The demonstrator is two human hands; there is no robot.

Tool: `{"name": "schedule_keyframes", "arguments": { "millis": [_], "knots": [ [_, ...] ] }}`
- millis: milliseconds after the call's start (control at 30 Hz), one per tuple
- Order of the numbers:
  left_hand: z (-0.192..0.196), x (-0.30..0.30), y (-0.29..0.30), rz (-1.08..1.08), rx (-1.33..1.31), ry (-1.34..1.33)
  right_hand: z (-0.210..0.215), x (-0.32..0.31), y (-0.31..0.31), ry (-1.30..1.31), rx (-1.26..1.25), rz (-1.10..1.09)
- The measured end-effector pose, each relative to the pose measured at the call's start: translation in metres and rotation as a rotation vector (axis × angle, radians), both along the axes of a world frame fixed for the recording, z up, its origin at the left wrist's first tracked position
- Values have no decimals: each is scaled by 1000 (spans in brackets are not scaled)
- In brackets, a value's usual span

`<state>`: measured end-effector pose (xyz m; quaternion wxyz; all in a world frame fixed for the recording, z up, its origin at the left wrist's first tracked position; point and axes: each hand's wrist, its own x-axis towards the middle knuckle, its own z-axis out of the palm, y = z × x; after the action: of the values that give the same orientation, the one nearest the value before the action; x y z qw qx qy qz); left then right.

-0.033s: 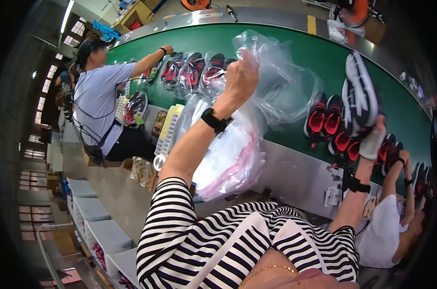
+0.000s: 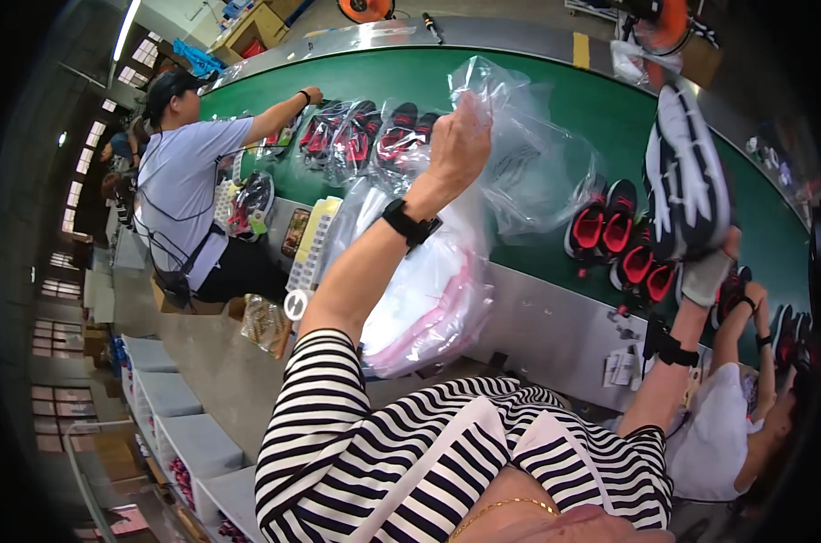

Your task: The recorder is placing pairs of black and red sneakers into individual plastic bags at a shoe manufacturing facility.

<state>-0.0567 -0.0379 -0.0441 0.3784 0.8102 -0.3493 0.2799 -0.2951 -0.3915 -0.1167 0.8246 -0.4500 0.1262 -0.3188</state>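
Note:
My left hand (image 2: 460, 145) is raised over the belt, fingers closed on the top of a clear plastic bag (image 2: 541, 172). The bag hangs loose and spreads to the right. In my right hand (image 2: 711, 267), which has a pale covering over the palm, is a pair of sneakers (image 2: 686, 172), lifted with the white and black soles showing. My right fingers are partly hidden behind the shoes' lower end. Just left of them, black sneakers with red linings (image 2: 602, 222) stand on the green conveyor belt (image 2: 546, 95).
A stack of clear bags (image 2: 428, 308) lies at the belt's near edge, below my left forearm. Bagged sneakers (image 2: 351, 140) line the belt's left part, where a co-worker (image 2: 189, 172) reaches over. Another person's arms (image 2: 745, 317) reach in at the right. Grey-topped bins (image 2: 198, 425) stand lower left.
The sneakers in my right hand have shifted slightly right, and their soles face me more squarely. My left hand has moved slightly right with the bag.

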Motion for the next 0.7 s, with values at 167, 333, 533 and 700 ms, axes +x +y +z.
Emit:
{"name": "schedule_keyframes", "arguments": {
  "millis": [167, 333, 533, 700],
  "knots": [
    [24, -17, -52, -244, -155, 140, 56, -30, 13, -913, -47, 1050],
    [-5, -49, -94, -608, -178, 182, 94, -20, 109, 306, -1071, 301],
    [-2, -64, -90, -545, 58, -136, 125, 21, 137, 543, -1868, 546],
    [65, -31, -120, -589, -61, 29, 149, 24, 172, 300, -2160, 470]
  ]
}}
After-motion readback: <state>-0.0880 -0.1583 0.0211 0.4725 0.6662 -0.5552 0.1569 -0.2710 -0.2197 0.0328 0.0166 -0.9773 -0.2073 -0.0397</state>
